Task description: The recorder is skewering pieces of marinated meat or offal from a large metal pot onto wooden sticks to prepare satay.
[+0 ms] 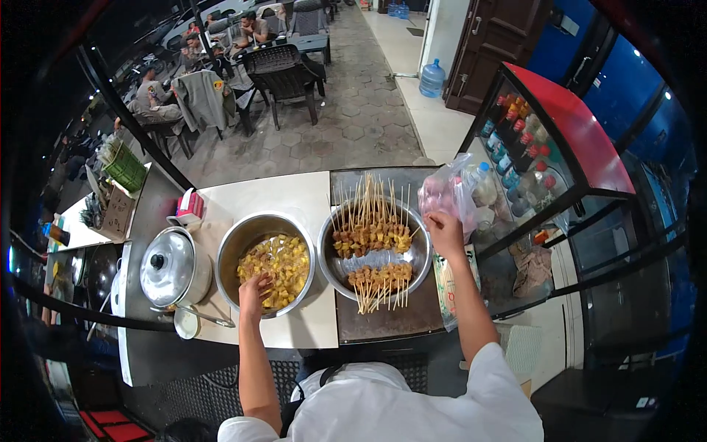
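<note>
A deep metal bowl (pixel 225 259) holds many yellow-coated meat pieces (pixel 284 254) in sauce. My left hand (pixel 256 293) hangs over its near left side, fingers curled at the pieces; whether they pinch one is hard to see. To the right stands a second metal bowl (pixel 326 271) with two rows of meat skewers. The far row (pixel 370 235) points its bamboo sticks away from me, the near row (pixel 381 273) towards me. My right hand (pixel 446 235) is beside this bowl's right rim, thumb and fingers bent together; anything thin between them cannot be made out.
A lidded pot (pixel 171 265), a small dish (pixel 186 322) and a pink tissue pack (pixel 190 206) stand left. On the right are a pink-filled plastic bag (pixel 442 193), a pack of bamboo skewers (pixel 448 282) and a glass display case (pixel 525 138) with bottles. People sit beyond the counter.
</note>
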`<move>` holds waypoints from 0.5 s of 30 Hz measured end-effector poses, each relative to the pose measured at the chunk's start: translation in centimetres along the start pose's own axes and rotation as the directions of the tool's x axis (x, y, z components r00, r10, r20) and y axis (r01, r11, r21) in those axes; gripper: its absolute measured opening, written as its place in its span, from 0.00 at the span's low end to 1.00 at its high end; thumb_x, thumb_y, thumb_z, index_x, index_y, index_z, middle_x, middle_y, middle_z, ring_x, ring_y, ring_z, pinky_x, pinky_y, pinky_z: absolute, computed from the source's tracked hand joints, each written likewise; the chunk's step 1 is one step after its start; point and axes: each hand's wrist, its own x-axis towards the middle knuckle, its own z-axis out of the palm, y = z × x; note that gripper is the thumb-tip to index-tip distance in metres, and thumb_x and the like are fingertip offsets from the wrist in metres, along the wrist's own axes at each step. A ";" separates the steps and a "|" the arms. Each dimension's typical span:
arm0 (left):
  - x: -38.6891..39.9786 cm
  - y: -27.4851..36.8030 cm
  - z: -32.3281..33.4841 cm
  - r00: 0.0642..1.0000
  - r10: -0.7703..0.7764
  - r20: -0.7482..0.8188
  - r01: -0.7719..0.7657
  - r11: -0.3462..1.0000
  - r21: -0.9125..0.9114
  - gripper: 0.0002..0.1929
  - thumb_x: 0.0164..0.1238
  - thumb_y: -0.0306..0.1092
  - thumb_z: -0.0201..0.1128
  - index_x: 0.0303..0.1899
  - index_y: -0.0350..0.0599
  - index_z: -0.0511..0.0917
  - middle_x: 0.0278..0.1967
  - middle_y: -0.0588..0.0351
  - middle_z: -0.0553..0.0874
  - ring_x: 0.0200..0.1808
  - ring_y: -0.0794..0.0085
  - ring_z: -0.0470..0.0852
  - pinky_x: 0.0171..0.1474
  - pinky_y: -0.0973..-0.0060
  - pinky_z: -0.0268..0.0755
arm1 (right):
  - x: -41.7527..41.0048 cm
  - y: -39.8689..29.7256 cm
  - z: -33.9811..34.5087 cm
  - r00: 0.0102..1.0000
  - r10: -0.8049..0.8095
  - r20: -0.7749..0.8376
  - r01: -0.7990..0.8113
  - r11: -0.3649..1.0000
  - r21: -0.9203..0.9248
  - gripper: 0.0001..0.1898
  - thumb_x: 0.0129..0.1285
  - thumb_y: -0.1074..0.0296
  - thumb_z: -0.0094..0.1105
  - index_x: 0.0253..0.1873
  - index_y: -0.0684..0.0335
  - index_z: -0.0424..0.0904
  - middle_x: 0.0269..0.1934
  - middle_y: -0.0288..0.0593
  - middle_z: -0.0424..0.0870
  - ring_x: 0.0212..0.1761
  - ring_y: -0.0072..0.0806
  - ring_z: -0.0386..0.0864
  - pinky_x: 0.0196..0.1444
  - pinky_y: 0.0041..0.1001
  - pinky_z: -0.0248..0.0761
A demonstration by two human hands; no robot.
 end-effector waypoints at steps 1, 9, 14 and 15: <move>-0.2 0.0 0.2 1.000 0.009 -0.004 -0.009 1.000 -0.001 0.21 0.67 0.44 0.48 0.51 0.36 0.75 0.44 0.53 0.82 0.47 0.67 0.79 0.49 0.70 0.67 | 1.4 0.2 0.1 0.998 -0.026 0.064 0.030 0.998 -0.050 0.07 0.58 0.70 0.58 0.38 0.68 0.81 0.28 0.47 0.83 0.29 0.28 0.81 0.34 0.24 0.71; -0.9 -0.1 0.0 0.997 0.069 -0.044 -0.069 0.997 -0.017 0.20 0.66 0.45 0.50 0.49 0.38 0.77 0.42 0.55 0.83 0.43 0.70 0.80 0.46 0.73 0.68 | 8.7 1.6 6.1 0.932 -0.016 0.362 0.065 0.990 -0.124 0.09 0.54 0.70 0.59 0.38 0.66 0.81 0.30 0.51 0.83 0.33 0.37 0.82 0.37 0.30 0.72; -0.5 -0.2 0.2 0.998 0.062 -0.032 -0.063 0.996 -0.059 0.20 0.65 0.43 0.50 0.49 0.37 0.77 0.41 0.54 0.83 0.43 0.69 0.80 0.46 0.73 0.69 | 9.9 2.1 7.9 0.941 0.004 0.338 0.073 0.974 -0.213 0.10 0.53 0.71 0.61 0.41 0.66 0.81 0.28 0.48 0.83 0.32 0.34 0.82 0.40 0.30 0.73; -0.5 -0.1 0.2 0.998 0.058 -0.032 -0.059 0.997 -0.049 0.20 0.64 0.43 0.51 0.49 0.37 0.77 0.41 0.54 0.83 0.43 0.69 0.80 0.47 0.72 0.69 | 9.9 1.7 7.8 0.962 -0.016 0.274 0.081 0.970 -0.230 0.11 0.54 0.70 0.61 0.42 0.66 0.80 0.28 0.48 0.83 0.32 0.33 0.82 0.40 0.29 0.73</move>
